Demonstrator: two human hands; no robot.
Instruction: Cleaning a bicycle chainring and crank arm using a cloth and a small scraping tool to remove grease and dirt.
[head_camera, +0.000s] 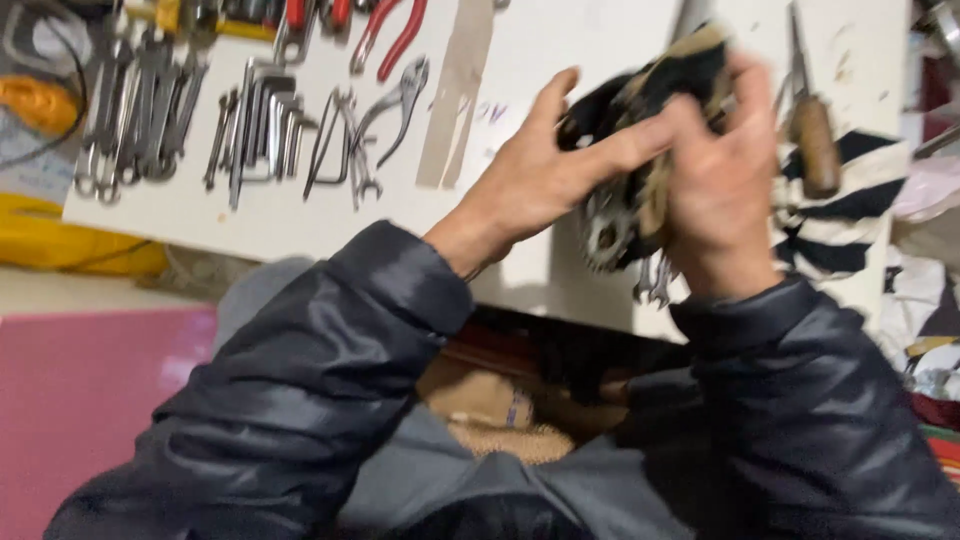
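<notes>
Nearest, dark padded sleeves (300, 400) reaching up from the lap. Above them, left hand (545, 170) and right hand (715, 180) closed together around a toothed metal part (607, 232) wrapped in a dirty black-and-tan rag (650, 85), fingers curled tight on the bundle, held over a white board (300, 215). Beyond, laid out on the board: wrenches (140, 110), hex keys (265, 125), red-handled pliers (390, 40), and a wooden-handled tool (815, 140) at right.

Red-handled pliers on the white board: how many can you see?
2. One pair of red-handled pliers lies at the top centre, handles open; another sits just left of it, cut off by the frame edge. More may lie beyond view.
</notes>
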